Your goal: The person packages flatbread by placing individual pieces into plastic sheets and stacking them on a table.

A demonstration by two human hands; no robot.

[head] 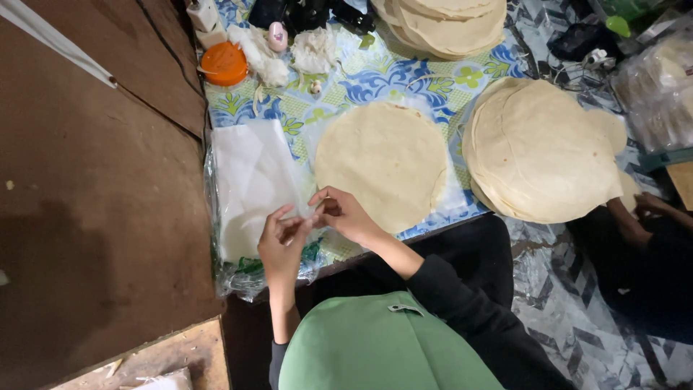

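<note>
plastic bags, clear and flat, lie in a stack (249,184) on the left part of the blue, green and white flower-patterned cloth (375,79), their lower end in a crinkled clear wrapper with green print. left hand (280,245) and right hand (345,215) meet just beside the stack's right edge, fingertips pinched together on a thin clear film (309,211); both hands are nearly closed on it, though the film itself is hard to make out. just to the right of the hands lies a single round pale flatbread (382,162) on a clear sheet. further right sits a tall stack of round flatbreads (538,148), with another stack (447,25) at the top edge. an orange round lid (224,63) and white crumpled scraps (314,50) sit near the top left. clear bags of packed flatbreads (660,79) lie at the far right. another person's hand (653,206) rests below the tall stack.
</note>
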